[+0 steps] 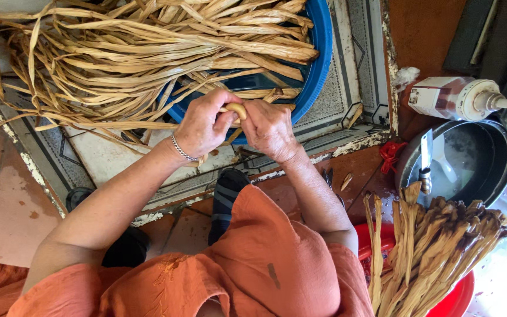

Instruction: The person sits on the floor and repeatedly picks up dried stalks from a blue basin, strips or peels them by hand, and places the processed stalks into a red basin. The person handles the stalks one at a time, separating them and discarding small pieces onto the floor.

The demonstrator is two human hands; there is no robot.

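Loose strips point(130, 64): a tangled heap of pale dried leaf strips filled the upper left of the frame, spilling over the rim of a blue basin point(318, 64), within easy reach above the hands.
Left hand point(203, 126): at centre, just below the basin, it was clenched around a folded strip point(234, 110), thumb pressed on top, seemingly to keep the bend from springing open; a silver bracelet point(182, 149) sat at the wrist.
Folded strip: it lay pinched between both hands, arching over the thumbs, touching the heap's lower edge.
Right hand point(270, 129): immediately right of the left one, knuckles touching it, fingers curled tight on the same strip's other end.
Knee point(265, 258): orange cloth filled the lower centre, under the forearms.
Bundle point(435, 246): at lower right, darker strips stood packed together in a red basin point(462, 296), apart from the loose ones.
Dark pot point(488, 170): right of centre, holding water and a knife point(425, 161).
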